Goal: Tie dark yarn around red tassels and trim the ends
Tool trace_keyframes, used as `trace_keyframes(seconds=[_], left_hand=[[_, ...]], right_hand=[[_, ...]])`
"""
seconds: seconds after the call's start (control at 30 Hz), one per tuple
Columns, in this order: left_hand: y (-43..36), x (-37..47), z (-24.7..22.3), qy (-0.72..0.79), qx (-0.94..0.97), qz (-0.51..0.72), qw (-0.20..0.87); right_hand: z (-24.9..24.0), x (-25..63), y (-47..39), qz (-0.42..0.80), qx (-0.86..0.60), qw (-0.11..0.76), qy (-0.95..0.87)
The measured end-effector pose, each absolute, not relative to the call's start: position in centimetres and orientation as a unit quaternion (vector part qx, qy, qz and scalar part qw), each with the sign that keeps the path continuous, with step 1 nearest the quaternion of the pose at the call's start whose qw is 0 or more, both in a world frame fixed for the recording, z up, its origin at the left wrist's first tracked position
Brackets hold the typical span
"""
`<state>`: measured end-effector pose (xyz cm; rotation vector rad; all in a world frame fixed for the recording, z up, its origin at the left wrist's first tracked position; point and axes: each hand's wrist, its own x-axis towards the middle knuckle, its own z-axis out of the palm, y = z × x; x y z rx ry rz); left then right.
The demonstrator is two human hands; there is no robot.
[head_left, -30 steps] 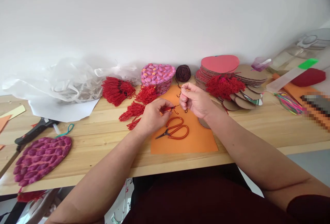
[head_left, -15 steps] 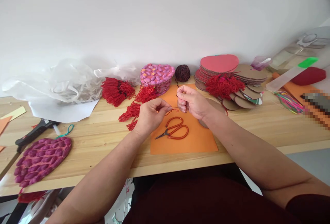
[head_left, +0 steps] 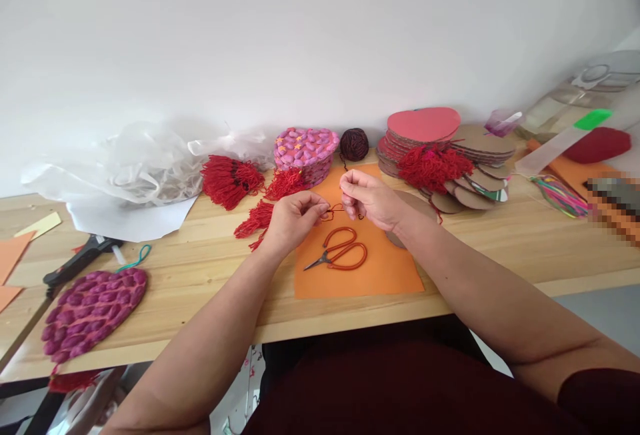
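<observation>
My left hand [head_left: 299,219] is closed in a pinch on a thin dark yarn strand [head_left: 337,209]. The strand runs toward my right hand [head_left: 369,199], whose fingertips are also pinched on yarn; a dark end curls below them. Both hands hover over an orange sheet [head_left: 360,285]. Below them on the sheet lie scissors [head_left: 326,258] with orange handles, blades pointing left. Behind my right hand sits a dark yarn ball [head_left: 355,145], a strand trailing down from it. Red yarn tassels [head_left: 254,220] lie left of my left hand.
A purple-and-pink heart-shaped box [head_left: 306,148] stands by the wall. Stacked cardboard hearts [head_left: 424,125] carry a red yarn bunch [head_left: 434,167]. At left are a plastic bag [head_left: 135,161], a black glue gun [head_left: 80,263] and a purple heart [head_left: 95,311]. Colourful threads [head_left: 559,196] lie right.
The view has shifted slightly. My right hand's fingers have dipped a little, and the pinched strand stays stretched between both hands. The scissors have not moved on the sheet.
</observation>
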<state>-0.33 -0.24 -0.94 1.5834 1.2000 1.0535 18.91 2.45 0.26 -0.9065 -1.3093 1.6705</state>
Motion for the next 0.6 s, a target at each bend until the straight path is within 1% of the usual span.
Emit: trace_keyframes(seconds=[0.1, 0.23, 0.4, 0.47, 0.6], left_hand=[[0.0, -0.4, -1.1, 0.478, 0.631, 0.426, 0.438], [-0.1, -0.5, -1.3, 0.481, 0.645, 0.423, 0.416], [0.0, -0.6, -1.5, 0.481, 0.668, 0.425, 0.377], [0.0, -0.6, -1.5, 0.491, 0.679, 0.418, 0.351], [-0.3, -0.5, -1.3, 0.523, 0.7, 0.401, 0.275]], right_hand=[[0.4, 18.7, 2.2, 0.638, -0.385, 0.392, -0.539], [0.6, 18.4, 1.7, 0.566, -0.434, 0.336, -0.615], [-0.3, 18.2, 1.6, 0.482, -0.423, 0.291, -0.709], [-0.8, 18.2, 1.7, 0.455, -0.426, 0.286, -0.728], [-0.9, 17.9, 1.4, 0.392, -0.416, 0.309, -0.761]])
